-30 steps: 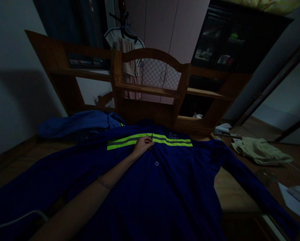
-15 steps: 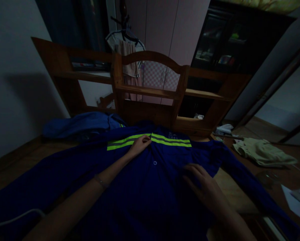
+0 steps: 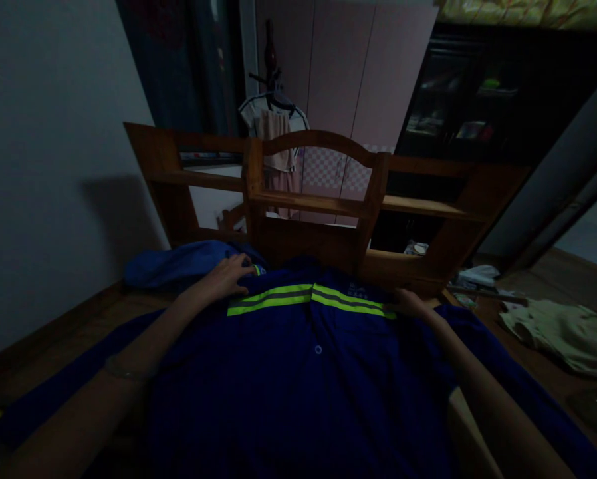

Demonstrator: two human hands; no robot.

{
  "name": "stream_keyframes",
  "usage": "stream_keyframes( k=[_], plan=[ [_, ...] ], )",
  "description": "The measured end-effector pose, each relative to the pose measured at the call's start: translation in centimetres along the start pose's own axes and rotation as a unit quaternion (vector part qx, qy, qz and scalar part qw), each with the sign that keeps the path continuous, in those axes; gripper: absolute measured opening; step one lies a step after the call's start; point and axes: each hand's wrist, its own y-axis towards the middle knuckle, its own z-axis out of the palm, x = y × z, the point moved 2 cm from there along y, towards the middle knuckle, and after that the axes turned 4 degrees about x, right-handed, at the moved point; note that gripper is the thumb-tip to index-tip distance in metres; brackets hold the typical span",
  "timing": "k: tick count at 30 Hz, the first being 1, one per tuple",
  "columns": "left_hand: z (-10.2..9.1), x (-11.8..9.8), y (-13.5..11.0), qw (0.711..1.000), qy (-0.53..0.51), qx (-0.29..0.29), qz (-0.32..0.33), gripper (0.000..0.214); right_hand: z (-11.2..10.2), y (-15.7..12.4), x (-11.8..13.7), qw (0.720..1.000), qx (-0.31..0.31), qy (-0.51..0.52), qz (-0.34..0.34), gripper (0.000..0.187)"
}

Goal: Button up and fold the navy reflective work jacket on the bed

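A dark blue work jacket (image 3: 278, 372) lies spread out front side up, its sleeves reaching to both sides. Yellow-green reflective bands (image 3: 273, 298) with a grey stripe cross its chest, and a round button shows below them. My left hand (image 3: 229, 276) is at the shoulder on the left, fingers bent over the cloth and thumb on the front side. On the opposite shoulder, my right hand (image 3: 412, 305) has its fingers closed on the cloth by the end of the band. Dim light hides the fingertips in part.
Behind the jacket rises a wooden headboard (image 3: 313, 203) with open shelves. Another blue garment (image 3: 173, 265) lies at the left by the wall. A pale green cloth (image 3: 568, 332) and a glass object (image 3: 595, 407) are on the brown surface at right.
My left hand has gone from the centre front to the left shoulder. My right hand has moved up from the jacket's lower right side to the right shoulder. The view has shifted.
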Motion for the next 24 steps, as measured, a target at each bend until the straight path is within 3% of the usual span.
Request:
stream_keyframes(
  k=[4, 8, 12, 16, 19, 22, 24],
  plan=[
    [-0.6, -1.7, -1.3, 1.000, 0.014, -0.006, 0.020, 0.018, -1.2, -0.4, -0.3, 0.999, -0.010, 0.037, -0.028, 0.012],
    [-4.0, -1.6, -2.0, 0.991, 0.053, -0.089, -0.080, 0.019, -4.4, -1.3, -0.2, 0.992, -0.056, 0.107, -0.033, 0.022],
    [-8.2, -0.7, 0.0, 0.942, 0.068, -0.227, -0.239, 0.028, -8.1, -1.5, 2.0, 0.965, -0.209, 0.157, -0.023, 0.031],
    [-9.9, -0.5, 4.2, 0.903, 0.031, -0.325, -0.280, 0.032, -9.7, -1.3, 4.3, 0.922, -0.370, 0.114, 0.014, 0.030],
    [-8.6, -1.2, 7.0, 0.902, -0.004, -0.355, -0.245, 0.034, -8.4, -0.8, 4.6, 0.913, -0.403, 0.066, 0.018, 0.028],
    [-5.6, -2.9, 7.9, 0.925, 0.015, -0.323, -0.200, 0.033, -4.6, 0.0, 3.8, 0.943, -0.329, 0.053, -0.005, 0.033],
    [-3.4, -4.2, 7.5, 0.938, 0.034, -0.274, -0.209, 0.033, -1.7, 0.3, 3.1, 0.965, -0.256, 0.054, -0.026, 0.042]
  ],
)
